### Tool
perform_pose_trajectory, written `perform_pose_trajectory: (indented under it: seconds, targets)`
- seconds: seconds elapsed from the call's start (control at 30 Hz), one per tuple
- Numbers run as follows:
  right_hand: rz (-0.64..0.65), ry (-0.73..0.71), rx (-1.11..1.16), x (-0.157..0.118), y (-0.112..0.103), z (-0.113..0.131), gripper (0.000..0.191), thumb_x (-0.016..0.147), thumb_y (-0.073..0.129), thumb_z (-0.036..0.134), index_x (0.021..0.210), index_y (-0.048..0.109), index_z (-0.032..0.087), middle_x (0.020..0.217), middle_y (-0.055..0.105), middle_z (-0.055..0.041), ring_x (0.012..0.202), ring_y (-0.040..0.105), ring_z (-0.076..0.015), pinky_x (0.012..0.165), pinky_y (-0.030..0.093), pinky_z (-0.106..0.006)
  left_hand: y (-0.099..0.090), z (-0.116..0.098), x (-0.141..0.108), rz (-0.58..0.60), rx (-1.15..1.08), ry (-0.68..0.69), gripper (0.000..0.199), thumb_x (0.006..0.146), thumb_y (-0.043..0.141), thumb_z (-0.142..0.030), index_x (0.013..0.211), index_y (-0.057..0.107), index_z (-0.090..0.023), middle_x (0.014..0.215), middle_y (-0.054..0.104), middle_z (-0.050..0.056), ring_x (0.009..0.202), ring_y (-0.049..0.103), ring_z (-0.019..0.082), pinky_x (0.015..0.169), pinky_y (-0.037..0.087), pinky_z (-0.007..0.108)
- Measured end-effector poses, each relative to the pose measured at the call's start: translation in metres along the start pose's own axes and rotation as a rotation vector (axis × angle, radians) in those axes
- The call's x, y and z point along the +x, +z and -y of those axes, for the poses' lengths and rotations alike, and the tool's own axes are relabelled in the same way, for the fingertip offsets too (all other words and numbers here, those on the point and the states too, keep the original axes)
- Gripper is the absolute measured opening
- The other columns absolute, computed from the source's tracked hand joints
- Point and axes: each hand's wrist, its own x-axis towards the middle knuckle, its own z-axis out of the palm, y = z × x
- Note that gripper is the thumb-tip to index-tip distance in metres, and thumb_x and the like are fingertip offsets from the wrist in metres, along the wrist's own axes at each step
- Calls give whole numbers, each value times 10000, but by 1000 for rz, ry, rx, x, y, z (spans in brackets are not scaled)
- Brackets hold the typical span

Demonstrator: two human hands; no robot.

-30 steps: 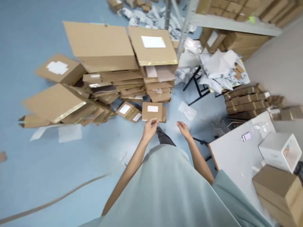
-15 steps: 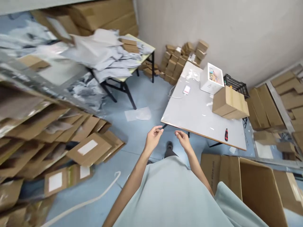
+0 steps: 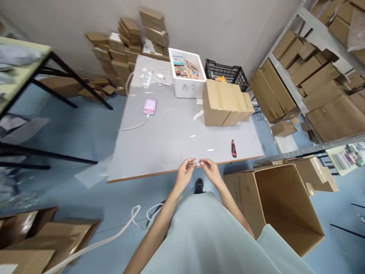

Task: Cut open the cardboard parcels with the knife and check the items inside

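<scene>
My left hand [image 3: 185, 174] and my right hand [image 3: 211, 172] are held in front of me at the near edge of a grey-topped table [image 3: 159, 148]. Their fingers are loosely curled and a little apart, with nothing visible in them. The fingertips face each other across a small gap. On the tabletop to the right of my right hand lies a red and black utility knife [image 3: 234, 148]. Farther back stand brown cardboard boxes [image 3: 218, 108] side by side. A phone-like device [image 3: 149, 107], blurred out, lies at the left with a white cable plugged into it.
A white foam box [image 3: 186, 88] of small colourful packs and a black crate [image 3: 242, 78] stand at the table's back. A large open carton [image 3: 285, 198] is at my right. Shelves [image 3: 316, 146] hold cartons. A white hose [image 3: 114, 238] crosses the floor at left.
My view has swung right, so the table now lies straight ahead and the left-hand racks have mostly gone out of sight. My hands have come closer together, still holding nothing visible.
</scene>
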Motion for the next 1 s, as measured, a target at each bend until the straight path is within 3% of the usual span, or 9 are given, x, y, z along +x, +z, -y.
perform_pose_trajectory:
  seconds: [0.07,0.17,0.4,0.57,0.8,0.9,1.0]
  targets:
    - [-28,18,9,13,-32,1,467,962,754,674,1146,844,255,1264,878,-115,1205,826,-313,1110,650,-474,37,1,11,53,1,-21,504,848,805,-598,1165,762,-209,1010,790,72,987,806,270,992,656,444]
    - [-71,48,30,28,-63,-2,471,959,754,672,1165,843,258,1254,875,-112,1172,828,-306,1070,663,-463,69,2,23,117,24,-49,496,860,810,-613,1148,780,-210,1016,802,79,1011,809,279,1007,660,453]
    - [-158,51,116,52,-80,-4,477,970,742,678,1162,843,253,1163,882,-90,1087,828,-285,1041,668,-449,100,-11,68,251,57,-35,462,892,798,-602,1133,792,-209,1026,817,82,974,786,258,952,659,412]
    - [-301,65,154,60,-100,3,515,941,780,717,1147,837,248,1177,888,-96,1139,838,-298,1103,659,-469,134,-30,104,365,19,-28,461,887,787,-572,1160,777,-201,968,795,61,968,789,254,953,655,407]
    - [-531,141,101,76,-145,-2,575,879,796,752,1136,831,238,1249,883,-150,1228,823,-361,1164,622,-552,160,-41,132,465,-14,-43,390,867,774,-493,1141,770,-214,867,736,16,889,782,235,921,645,389]
    - [-591,165,32,94,-171,-4,567,877,788,748,1120,829,237,1273,871,-153,1225,808,-356,1150,630,-550,167,-44,145,456,14,-43,373,902,747,-495,1147,772,-215,864,719,14,894,777,234,929,637,389]
    - [-607,154,-29,121,-204,-1,556,907,756,716,1155,822,223,1302,848,-169,1242,787,-346,1112,651,-516,186,-50,167,399,27,-24,362,907,744,-494,1129,779,-210,855,712,18,887,772,238,928,634,396]
